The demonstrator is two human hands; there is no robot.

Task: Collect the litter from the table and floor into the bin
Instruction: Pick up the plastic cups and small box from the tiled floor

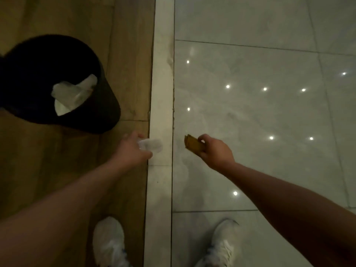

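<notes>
A black round bin (92, 114) stands on the wooden floor at the left, with white crumpled paper (73, 93) lying inside it. My left hand (131, 149) is closed around a clear plastic cup or bottle (152, 145), just below and to the right of the bin. My right hand (213, 151) pinches a flat brown piece of cardboard (193, 145) over the grey tiled floor, further right of the bin.
A pale stone strip (161, 93) runs between the wooden floor (48, 160) and the glossy grey tiles (260, 112), which reflect ceiling lights. My two white shoes (109, 243) (223, 245) stand at the bottom edge.
</notes>
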